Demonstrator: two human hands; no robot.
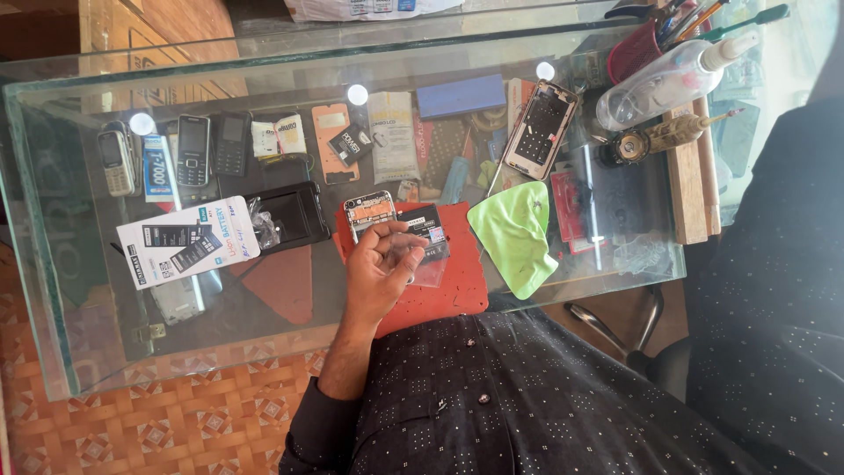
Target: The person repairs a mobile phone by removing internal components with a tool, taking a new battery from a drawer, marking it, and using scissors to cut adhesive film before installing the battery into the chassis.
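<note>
1. Fingers of the left hand (380, 264) curl together, thumb meeting fingertips, pinching a thin, clear plastic sleeve (420, 255) that hangs limp and glossy over the flat orange-red rubber work mat (457, 281). The sleeve seems to carry a small dark rectangular battery (428, 230), though glare blurs how much lies inside it.
2. The right hand is out of view, so whether it is open or closed cannot be told.
3. An opened phone body with a silvery metal frame (369, 211) lies at the mat's far edge, just beyond the hand's fingertips, its inner parts bare.
4. A soft, crumpled lime-green cloth (514, 233) sits just beside the mat's right edge, partly overlapping it.
5. A glossy black rectangular phone back shell (294, 215) rests just left of the mat, with a white printed cardboard battery box (186, 242) further left.
6. A second stripped phone frame with a dark inside (543, 127) lies tilted, well beyond the mat toward the upper right.
7. A clear plastic spray bottle with a white nozzle (670, 81) lies on its side far to the mat's upper right.
8. All rests on a smooth glass counter top (53, 220), with old keypad phones showing under it.
</note>
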